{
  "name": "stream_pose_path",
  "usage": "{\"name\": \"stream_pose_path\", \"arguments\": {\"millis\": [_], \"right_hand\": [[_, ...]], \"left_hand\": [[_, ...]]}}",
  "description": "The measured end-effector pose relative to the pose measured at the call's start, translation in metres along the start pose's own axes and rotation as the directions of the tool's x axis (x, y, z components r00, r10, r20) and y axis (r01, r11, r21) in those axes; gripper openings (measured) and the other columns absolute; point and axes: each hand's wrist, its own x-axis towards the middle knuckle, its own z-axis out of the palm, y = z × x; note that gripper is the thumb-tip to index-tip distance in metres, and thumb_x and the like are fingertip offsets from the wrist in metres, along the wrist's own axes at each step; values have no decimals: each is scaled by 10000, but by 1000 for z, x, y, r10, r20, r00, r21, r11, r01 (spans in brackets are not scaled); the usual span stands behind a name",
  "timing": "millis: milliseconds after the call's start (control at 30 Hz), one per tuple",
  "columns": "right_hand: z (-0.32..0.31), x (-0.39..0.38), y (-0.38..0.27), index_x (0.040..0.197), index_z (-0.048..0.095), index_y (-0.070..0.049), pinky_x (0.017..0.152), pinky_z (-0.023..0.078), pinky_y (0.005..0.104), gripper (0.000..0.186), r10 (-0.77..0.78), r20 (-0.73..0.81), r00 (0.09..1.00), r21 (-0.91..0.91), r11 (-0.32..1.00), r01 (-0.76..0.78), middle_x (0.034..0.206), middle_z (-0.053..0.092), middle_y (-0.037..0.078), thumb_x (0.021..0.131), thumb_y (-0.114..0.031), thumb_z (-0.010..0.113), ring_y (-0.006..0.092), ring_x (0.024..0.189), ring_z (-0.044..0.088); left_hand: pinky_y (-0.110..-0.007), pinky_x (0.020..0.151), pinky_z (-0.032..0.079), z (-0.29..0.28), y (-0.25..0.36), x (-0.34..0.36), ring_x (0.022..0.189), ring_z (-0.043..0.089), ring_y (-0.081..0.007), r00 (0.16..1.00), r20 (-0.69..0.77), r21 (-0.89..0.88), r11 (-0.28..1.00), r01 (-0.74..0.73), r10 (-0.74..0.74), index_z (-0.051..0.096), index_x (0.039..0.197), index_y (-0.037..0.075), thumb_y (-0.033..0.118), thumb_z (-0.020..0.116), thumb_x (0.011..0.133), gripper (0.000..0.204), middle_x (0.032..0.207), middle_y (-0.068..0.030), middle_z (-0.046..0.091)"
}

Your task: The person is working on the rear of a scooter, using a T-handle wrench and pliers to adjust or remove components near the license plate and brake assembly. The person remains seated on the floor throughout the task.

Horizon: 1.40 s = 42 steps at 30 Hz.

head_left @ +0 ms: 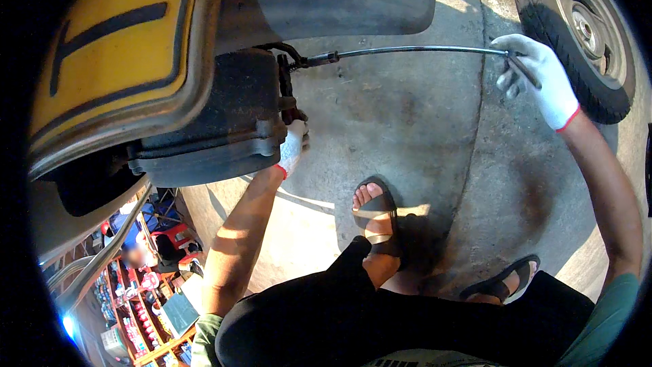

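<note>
A long, thin T-handle socket wrench (414,49) stretches level across the view, its shaft slightly bowed by the lens. At its left end, the socket meets a dark fitting (297,62) beside the black casing (210,105) under the yellow vehicle body. My right hand (543,71), in a white glove with a red cuff, is closed on the short crossbar at the right end. My left hand (293,144), gloved alike, reaches up beside the casing. Its fingers curl around a dark part below the fitting; the casing hides some of the hand, and what it grips is unclear.
A wheel with its tyre (608,98) lies at the upper right, close to my right hand. A dark mudflap (339,0) hangs above the wrench. My sandalled feet stand on the concrete floor (435,143). Shelves of small goods (146,319) and a person (136,251) are at lower left.
</note>
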Motion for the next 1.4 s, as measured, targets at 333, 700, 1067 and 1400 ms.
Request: {"name": "stream_pose_path", "arguments": {"millis": [333,700,1067,1400], "right_hand": [[8,-1,-6,1142,581,-53,527,499,245,236,172,-34,985,324,934,-152,823,620,28,932,-159,559,108,643,603],[-7,16,7,1008,620,-12,814,501,305,181,-816,276,507,-713,180,678,953,639,127,828,9,635,254,926,638],[13,7,-23,1196,545,-29,605,509,286,293,194,-55,979,298,939,-170,916,609,68,908,-66,503,149,712,607],[5,8,-9,1394,368,22,703,532,270,568,-259,-19,966,-61,964,258,1107,616,120,860,19,561,133,753,630]], "left_hand": [[-298,463,301,-11,-5,5,495,362,-109,997,84,-57,998,3,1,486,784,128,126,514,819,44,620,18,404],[-289,451,298,-10,-1,3,496,377,-110,996,89,-20,1000,-6,8,502,795,141,146,514,827,34,629,25,415],[-298,453,312,-19,-4,1,495,390,-113,994,111,-53,999,-2,8,512,795,113,149,522,828,51,618,14,419],[-298,462,319,-10,-4,3,477,376,-114,990,137,-57,998,-26,34,511,786,104,146,511,839,68,623,12,427]]}}
